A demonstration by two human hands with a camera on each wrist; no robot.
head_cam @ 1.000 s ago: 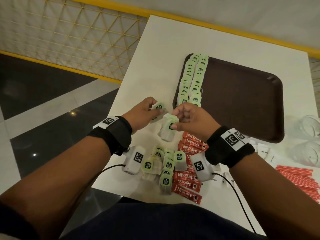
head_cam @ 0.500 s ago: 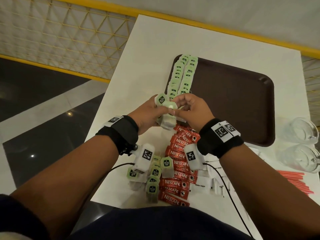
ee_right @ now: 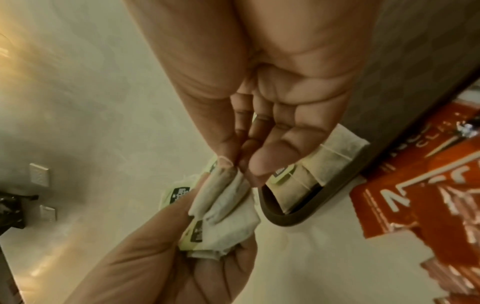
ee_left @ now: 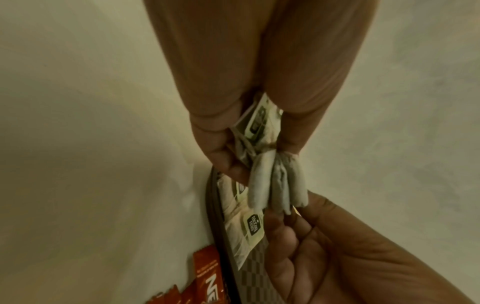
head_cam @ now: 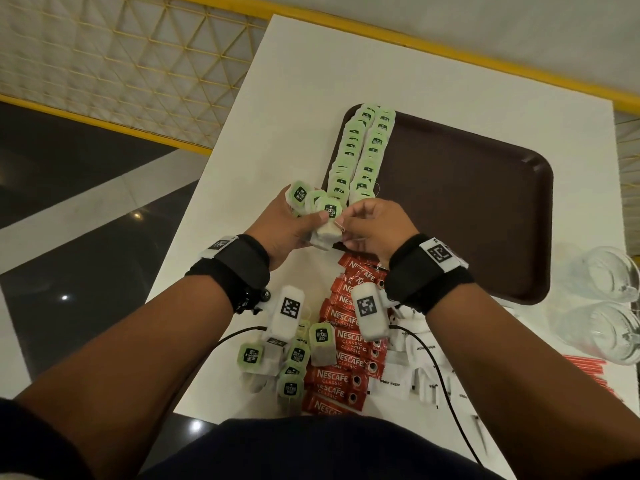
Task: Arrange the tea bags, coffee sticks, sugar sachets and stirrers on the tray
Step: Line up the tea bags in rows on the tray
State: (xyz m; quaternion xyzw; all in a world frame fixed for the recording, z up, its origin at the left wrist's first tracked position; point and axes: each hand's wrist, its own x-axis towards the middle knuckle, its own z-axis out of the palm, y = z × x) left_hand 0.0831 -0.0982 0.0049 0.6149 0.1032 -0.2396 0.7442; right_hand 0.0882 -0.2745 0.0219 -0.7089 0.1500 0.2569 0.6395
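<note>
Two hands meet just off the near left corner of the brown tray (head_cam: 485, 216), which lies toward the far right of the white tabletop (head_cam: 304, 98). A second ago they worked lower down, above the loose piles; now they have come up against the tray's near edge. The left hand (head_cam: 284, 226) has its fingers curled round a small bunch of tea bags (head_cam: 323, 216), green tags fanned upward. The right hand (head_cam: 372, 226) pinches one bag of that bunch between thumb and fingertip, as the right wrist view shows; earlier it held a bag hanging apart from the left hand's lot. Along the tray's left edge run two overlapping rows of tea bags (head_cam: 360, 150), unchanged. At the tabletop's near edge lie more loose tea bags (head_cam: 294, 362), beside them a column of red coffee sticks (head_cam: 346, 344), then white sugar sachets (head_cam: 405, 372) further right. Red stirrers (head_cam: 588, 368) show at the near right edge, with two clear glass cups (head_cam: 609, 306) just beyond them.
</note>
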